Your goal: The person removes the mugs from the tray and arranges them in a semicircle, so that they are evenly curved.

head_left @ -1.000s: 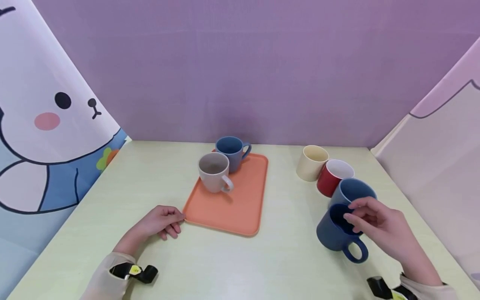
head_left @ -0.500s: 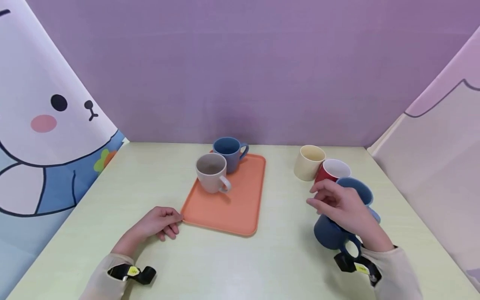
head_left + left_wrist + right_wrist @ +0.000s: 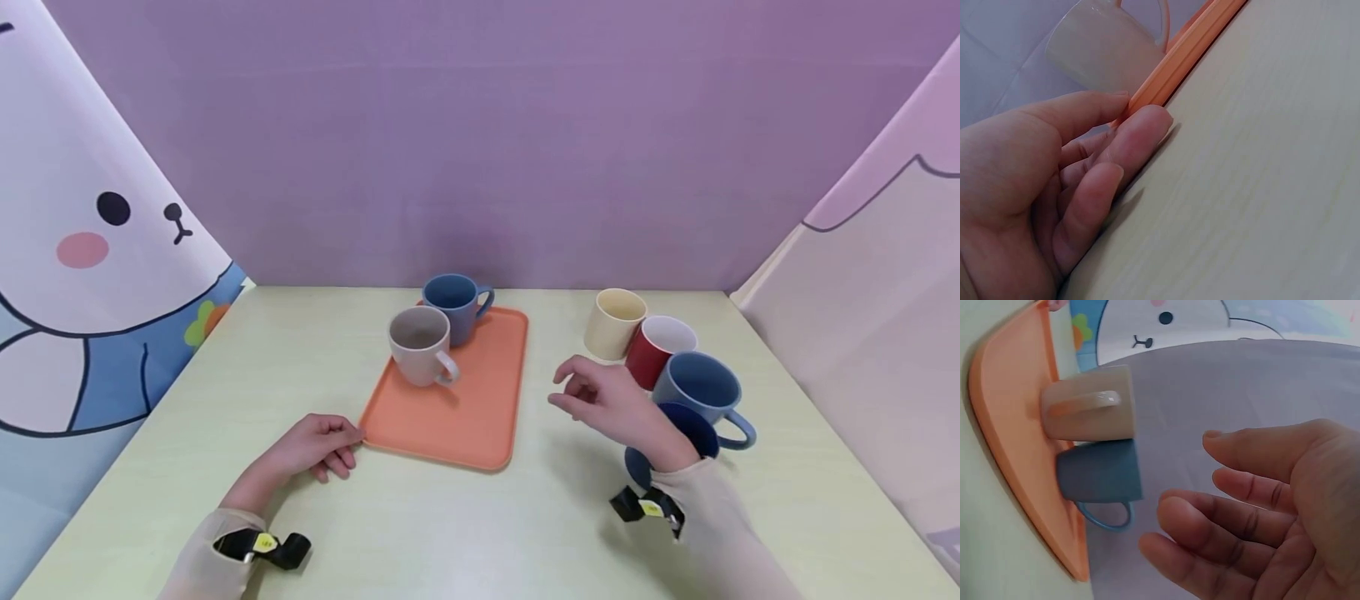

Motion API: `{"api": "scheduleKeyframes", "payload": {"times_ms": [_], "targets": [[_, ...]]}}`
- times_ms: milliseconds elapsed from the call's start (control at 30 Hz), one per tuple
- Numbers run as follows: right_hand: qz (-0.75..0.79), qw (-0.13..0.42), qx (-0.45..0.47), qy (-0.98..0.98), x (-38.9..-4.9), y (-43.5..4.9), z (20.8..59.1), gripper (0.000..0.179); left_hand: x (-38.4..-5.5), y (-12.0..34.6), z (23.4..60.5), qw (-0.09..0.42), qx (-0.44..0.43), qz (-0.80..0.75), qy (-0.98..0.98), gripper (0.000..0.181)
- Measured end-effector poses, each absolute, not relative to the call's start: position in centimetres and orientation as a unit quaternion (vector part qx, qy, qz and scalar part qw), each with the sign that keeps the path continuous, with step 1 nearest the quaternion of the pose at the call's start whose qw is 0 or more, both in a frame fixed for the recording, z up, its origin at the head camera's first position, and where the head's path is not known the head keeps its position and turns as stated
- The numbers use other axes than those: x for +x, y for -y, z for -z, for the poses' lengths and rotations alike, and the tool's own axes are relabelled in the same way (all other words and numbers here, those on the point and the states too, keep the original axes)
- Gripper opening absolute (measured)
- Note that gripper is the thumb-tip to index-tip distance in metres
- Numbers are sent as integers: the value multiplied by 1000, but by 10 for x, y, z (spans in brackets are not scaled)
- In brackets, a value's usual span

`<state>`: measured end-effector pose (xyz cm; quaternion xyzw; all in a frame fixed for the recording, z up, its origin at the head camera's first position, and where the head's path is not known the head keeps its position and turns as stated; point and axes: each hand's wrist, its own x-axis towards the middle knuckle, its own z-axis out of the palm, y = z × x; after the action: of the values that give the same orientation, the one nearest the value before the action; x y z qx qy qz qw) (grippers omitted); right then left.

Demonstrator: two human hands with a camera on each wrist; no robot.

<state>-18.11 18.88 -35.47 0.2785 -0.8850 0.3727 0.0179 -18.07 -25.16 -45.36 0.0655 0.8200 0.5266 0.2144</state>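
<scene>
An orange tray (image 3: 472, 417) lies mid-table, and my left hand (image 3: 315, 450) pinches its near left corner between thumb and fingers. On the tray stand a light grey mug (image 3: 418, 354) and, behind it, a blue-grey mug (image 3: 461, 315). My right hand (image 3: 607, 400) hovers between the tray and the cups at right. Its fingers are loosely bent, and the right wrist view shows nothing between them. Behind that wrist is a dark blue mug (image 3: 639, 468), partly hidden by the hand and sleeve.
To the right, a cream cup (image 3: 609, 329), a red cup (image 3: 647, 358) with white inside and a blue mug (image 3: 693, 387) stand in a slanting row. A purple backdrop (image 3: 480, 150) rises behind the table.
My right hand has moved left, away from above the dark blue mug toward the tray, holding nothing. My left hand has stayed at the tray corner.
</scene>
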Motion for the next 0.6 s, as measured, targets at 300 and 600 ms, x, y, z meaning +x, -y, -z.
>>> {"api": "scheduleKeyframes", "payload": {"times_ms": [300,600], "targets": [[-362,-5,293,885,-202,-158,368,17,-180,252,453,212,67,-526,-821,31],[-381,-41,310,870,-223,-139,392,20,-180,252,453,213,68,-525,-821,31]]}}
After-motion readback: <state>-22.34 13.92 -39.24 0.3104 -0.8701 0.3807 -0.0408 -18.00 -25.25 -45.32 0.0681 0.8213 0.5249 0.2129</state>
